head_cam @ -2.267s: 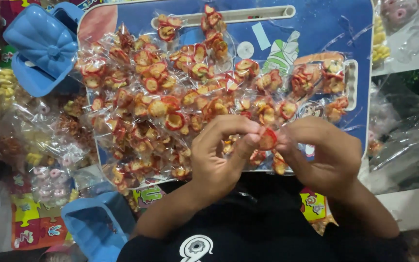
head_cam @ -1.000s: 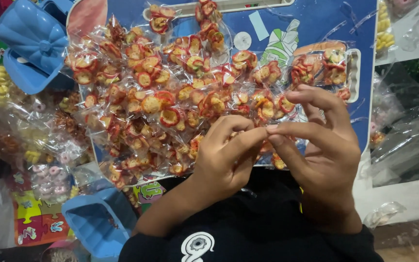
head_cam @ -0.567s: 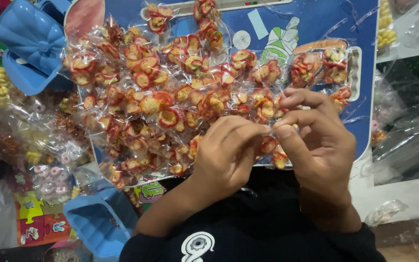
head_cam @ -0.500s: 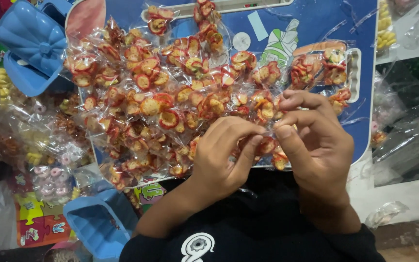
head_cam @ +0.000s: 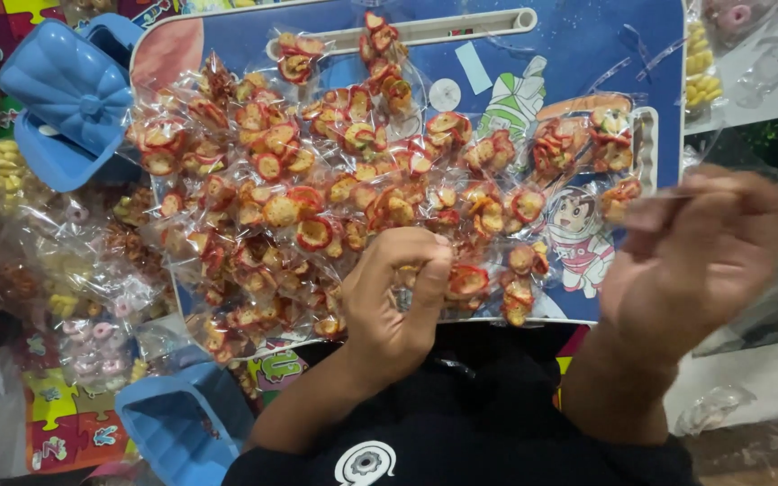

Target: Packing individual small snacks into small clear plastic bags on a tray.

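My left hand (head_cam: pixel 396 301) is closed around the neck of a small clear packet (head_cam: pixel 466 281) of red and yellow ring snacks, at the near edge of a blue cartoon-printed table (head_cam: pixel 587 45). A large pile of the same snack packets (head_cam: pixel 317 180) covers the table's left and middle. My right hand (head_cam: pixel 704 252) is out to the right, off the packet and blurred by motion. Its fingers are drawn together, and I cannot make out whether they pinch anything.
A blue bow-shaped box (head_cam: pixel 74 85) stands at the far left and an open blue container (head_cam: pixel 173 423) near my left elbow. Bags of yellow and pink snacks (head_cam: pixel 11 207) lie left of the table, and clear plastic bags (head_cam: pixel 767 54) on the right.
My right hand has let go of the packet and swung away to the right. My left hand keeps its grip and has dropped slightly toward me.
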